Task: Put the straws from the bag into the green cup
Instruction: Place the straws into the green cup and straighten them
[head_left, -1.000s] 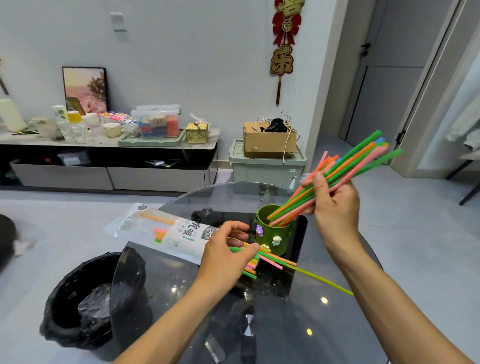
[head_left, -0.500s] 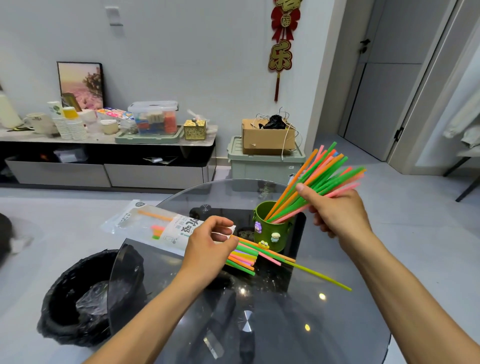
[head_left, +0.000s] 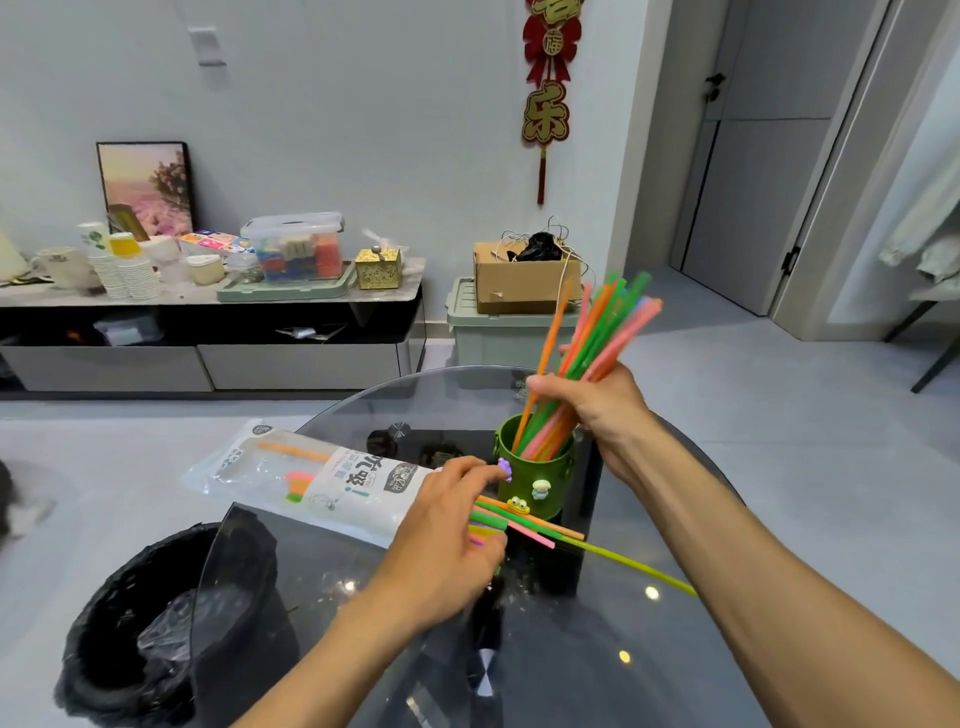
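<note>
Lower left of the frame: black bin (head_left: 156, 629) lined with a black bag, partly behind the edge of the round glass table (head_left: 597, 675). Upper left, a low cabinet (head_left: 208, 332) against the wall with paper cups, a clear storage box and a framed picture on it. Centre left, the clear plastic bag (head_left: 311, 480) lies flat, overhanging the table's left edge, a few straws visible inside. Left hand (head_left: 447, 535) rests over the bag's open end, fingers curled around the cluster of loose straws (head_left: 524, 525) poking out there; grip looks like a hold, though the fingertips are partly hidden. One long yellow-green straw (head_left: 634, 566) lies on the glass, running toward lower right. Centre, the green cup (head_left: 537, 467) stands upright on the table, small figures stuck on its side. Right hand (head_left: 597, 405) just above the cup grips a bundle of straws (head_left: 592, 358), orange, green and pink, lower ends inside the cup, tops fanning toward upper right. Behind, a cardboard box (head_left: 524, 278) sits on a grey-green crate.
</note>
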